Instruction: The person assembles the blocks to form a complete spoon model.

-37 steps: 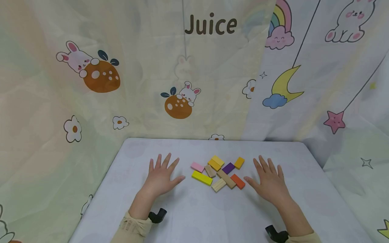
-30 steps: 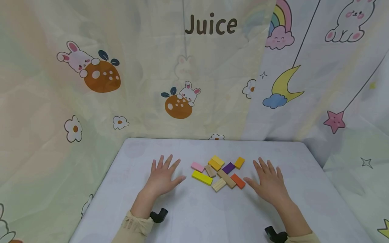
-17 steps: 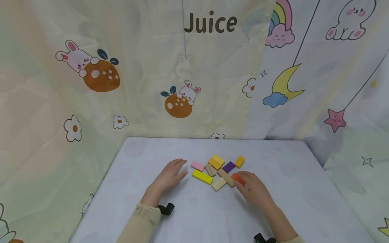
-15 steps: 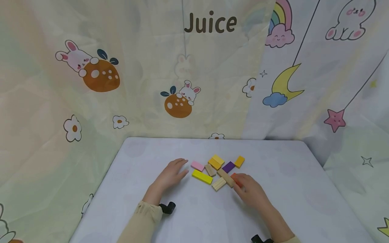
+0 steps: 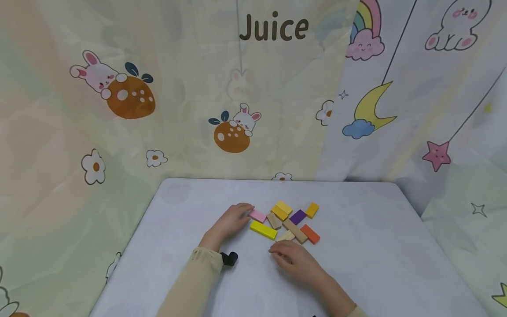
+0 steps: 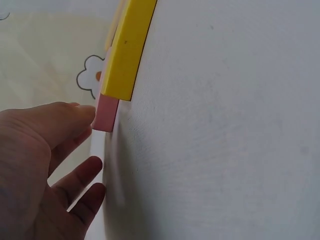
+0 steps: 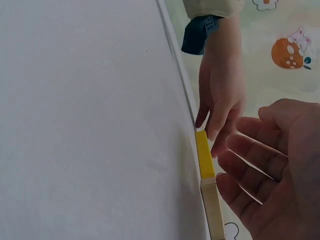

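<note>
My left hand [image 5: 233, 219] is at the left end of the pink block [image 5: 258, 215], its fingers loosely bent. In the left wrist view the thumb tip [image 6: 89, 116] lies right at that block's end, other fingers spread below. My right hand [image 5: 297, 260] hovers on the near side of the pale ridged wooden block [image 5: 286, 236] and overlaps its lower edge. Its fingers curve loosely with nothing between them, as the right wrist view shows. Close by lie a long yellow block [image 5: 263, 230], a long wooden block [image 5: 295, 231] and a red-orange block [image 5: 310, 234].
Behind these are a shorter wooden block [image 5: 273, 221], two yellow blocks [image 5: 281, 210] side by side, a purple block [image 5: 298, 216] and an orange-yellow block [image 5: 312, 210]. All lie on a white table [image 5: 380, 246]. A printed cloth [image 5: 186, 110] hangs behind it.
Both hands were spread flat beside the blocks. The right hand went to the red-orange block, then left and nearer to the ridged wooden one. The left hand moved right to the pink block.
</note>
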`<state>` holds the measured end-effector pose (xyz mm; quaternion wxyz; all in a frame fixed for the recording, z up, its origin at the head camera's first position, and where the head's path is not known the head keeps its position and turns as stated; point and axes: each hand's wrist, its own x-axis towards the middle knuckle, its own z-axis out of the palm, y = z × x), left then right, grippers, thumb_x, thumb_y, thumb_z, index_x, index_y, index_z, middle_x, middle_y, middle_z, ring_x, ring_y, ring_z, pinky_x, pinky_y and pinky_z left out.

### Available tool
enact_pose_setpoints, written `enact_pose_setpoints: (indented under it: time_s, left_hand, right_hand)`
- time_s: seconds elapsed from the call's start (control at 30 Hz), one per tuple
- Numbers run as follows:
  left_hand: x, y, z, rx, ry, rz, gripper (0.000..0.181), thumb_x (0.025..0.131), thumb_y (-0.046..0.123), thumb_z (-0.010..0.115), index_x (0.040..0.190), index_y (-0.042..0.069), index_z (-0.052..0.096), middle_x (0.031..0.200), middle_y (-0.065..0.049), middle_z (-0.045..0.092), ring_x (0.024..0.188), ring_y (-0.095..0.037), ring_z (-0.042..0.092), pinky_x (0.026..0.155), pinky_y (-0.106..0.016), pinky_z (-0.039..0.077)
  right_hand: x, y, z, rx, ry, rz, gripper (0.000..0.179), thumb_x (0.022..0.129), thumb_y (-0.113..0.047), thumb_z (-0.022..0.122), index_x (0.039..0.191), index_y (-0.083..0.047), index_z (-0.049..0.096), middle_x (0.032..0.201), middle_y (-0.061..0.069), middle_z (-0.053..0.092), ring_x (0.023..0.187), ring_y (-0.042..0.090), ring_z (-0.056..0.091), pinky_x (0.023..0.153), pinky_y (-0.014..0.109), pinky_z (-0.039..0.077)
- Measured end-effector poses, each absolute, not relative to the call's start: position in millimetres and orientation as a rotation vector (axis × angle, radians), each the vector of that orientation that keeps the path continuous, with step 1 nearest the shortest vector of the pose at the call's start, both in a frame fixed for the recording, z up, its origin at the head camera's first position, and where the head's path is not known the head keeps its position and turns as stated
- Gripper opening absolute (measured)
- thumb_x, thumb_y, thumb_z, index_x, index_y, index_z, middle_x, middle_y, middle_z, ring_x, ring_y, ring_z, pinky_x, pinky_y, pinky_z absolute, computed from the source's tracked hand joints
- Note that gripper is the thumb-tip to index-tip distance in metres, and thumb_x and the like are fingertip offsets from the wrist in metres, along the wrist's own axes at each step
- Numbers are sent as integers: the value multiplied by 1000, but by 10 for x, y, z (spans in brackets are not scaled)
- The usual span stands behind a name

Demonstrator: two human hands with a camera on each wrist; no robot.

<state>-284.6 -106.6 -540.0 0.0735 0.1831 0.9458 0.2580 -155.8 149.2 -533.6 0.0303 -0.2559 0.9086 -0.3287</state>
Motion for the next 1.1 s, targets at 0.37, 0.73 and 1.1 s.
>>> enact_pose_setpoints:
  time_s: [0.37, 0.73, 1.1]
  left_hand:
    - [-2936, -1018, -5474, 643, 2860, 714, 42, 99, 22, 61, 140, 26, 56, 145, 4, 55, 136, -22, 47, 116, -43, 37]
    - [-2946, -1044, -5515, 615, 2937, 687, 34, 96, 34, 65, 129, 28, 66, 131, 7, 63, 125, -20, 53, 111, -41, 42]
    - [-2863, -1247, -5541, 561, 2930, 904, 32, 91, 36, 71, 120, 23, 69, 126, 4, 65, 120, -22, 54, 108, -43, 43]
  right_hand:
    - [-1578, 1447, -5486, -658, 2846, -947, 27, 101, -39, 54, 120, -29, 70, 126, -12, 66, 121, 14, 60, 104, 45, 50]
    - [-1640, 1497, -5576, -528, 2916, -985, 20, 98, -34, 60, 113, -33, 72, 118, -18, 66, 113, 7, 60, 98, 40, 53]
    - [-1683, 1537, -5637, -477, 2963, -1036, 16, 96, -30, 64, 109, -33, 73, 115, -20, 66, 111, 4, 60, 97, 38, 54]
